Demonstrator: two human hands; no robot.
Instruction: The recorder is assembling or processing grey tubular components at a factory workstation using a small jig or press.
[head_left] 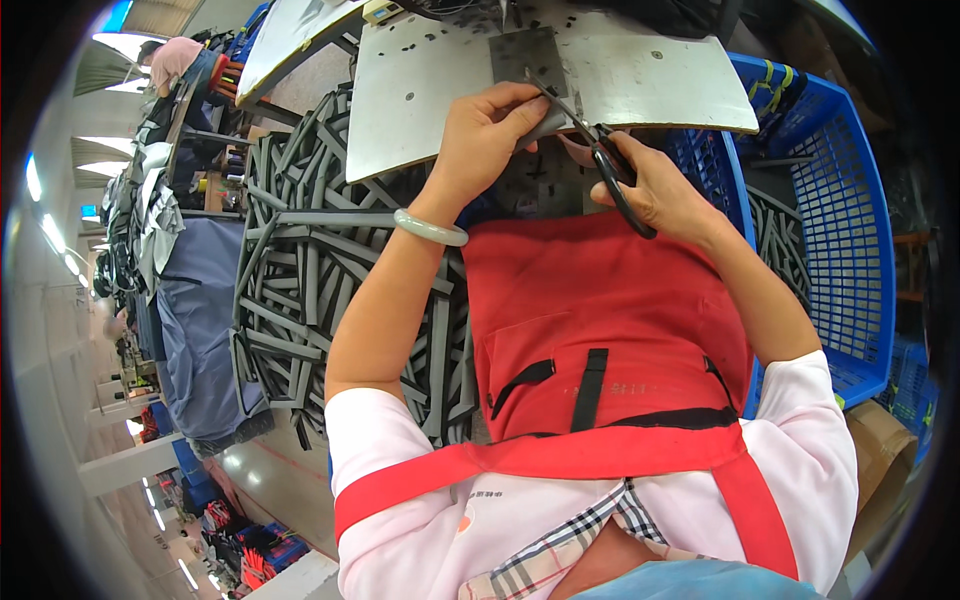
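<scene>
My left hand [487, 135], with a pale bangle on its wrist, pinches a small grey strip [548, 124] at the front edge of a white worktable [630, 80]. In my right hand [655, 185] is a pair of scissors [606, 160] with black handles, fingers through the loops. Its blades point up and left, crossing beside the left fingertips and the strip. Whether the blades touch the strip, I cannot tell. Under the blade tips lies a dark grey plate [515, 58] set in the tabletop. Small black scraps [432, 42] are scattered over the table's far left part.
A big heap of grey, dark-edged strips [310, 285] lies left of my lap. To the right stands a blue plastic crate [840, 230] with more strips inside. My red apron [600, 290] covers my lap below the table. At far left another person [178, 62] bends over a bench.
</scene>
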